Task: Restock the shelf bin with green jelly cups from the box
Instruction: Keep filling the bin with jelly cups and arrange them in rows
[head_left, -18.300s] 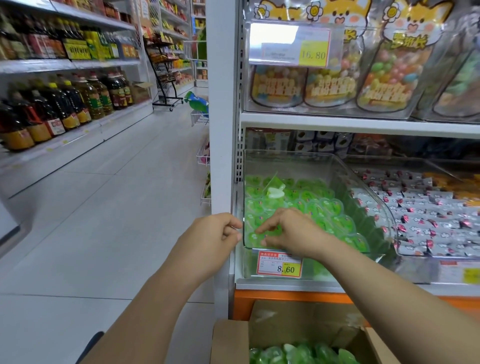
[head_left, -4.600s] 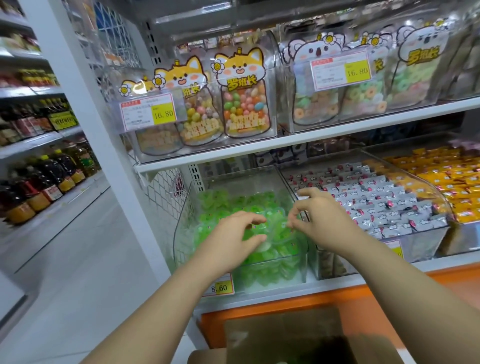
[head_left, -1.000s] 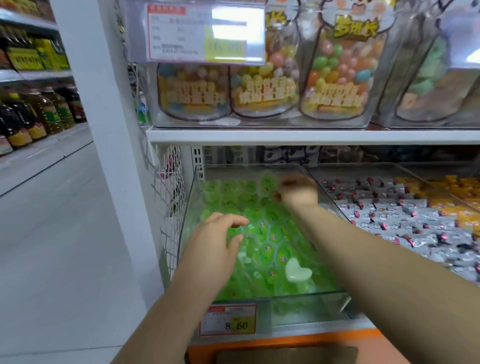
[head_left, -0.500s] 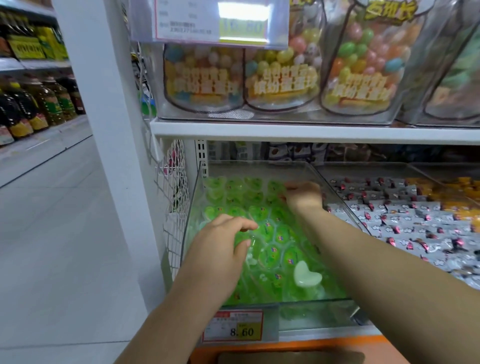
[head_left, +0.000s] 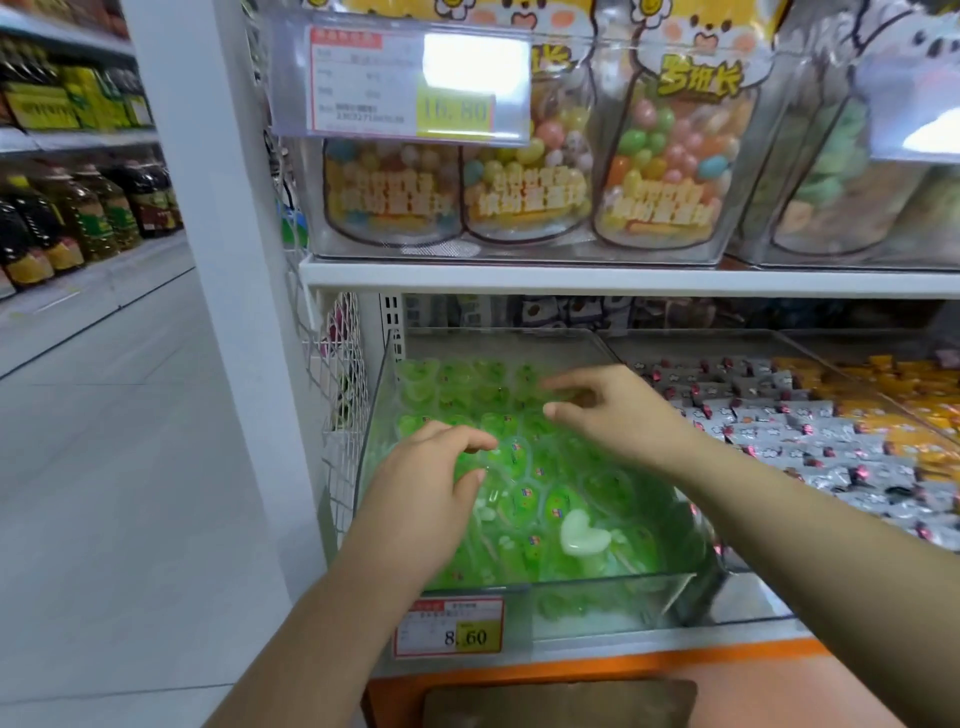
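Observation:
A clear plastic shelf bin (head_left: 597, 581) holds several heart-shaped green jelly cups (head_left: 524, 501), and one pale cup (head_left: 582, 535) lies upside down near the front. My left hand (head_left: 426, 499) hovers over the bin's front left with fingers loosely curled and nothing in them. My right hand (head_left: 618, 415) reaches over the middle of the bin, index finger and thumb stretched leftward just above the cups, holding nothing. A brown flap of the cardboard box (head_left: 561, 701) shows at the bottom edge; its contents are hidden.
A price tag (head_left: 449, 626) reading 8.60 hangs on the bin's front. A bin of silver wrapped sweets (head_left: 810, 447) sits to the right. The shelf above (head_left: 623, 278) carries candy jars (head_left: 524, 176). A white upright (head_left: 208, 208) and wire mesh (head_left: 337, 415) stand left, with open aisle floor (head_left: 104, 467) beyond.
My right hand has drawn back from the far end of the bin toward its middle and its fingers have spread. My left hand has stayed over the front left.

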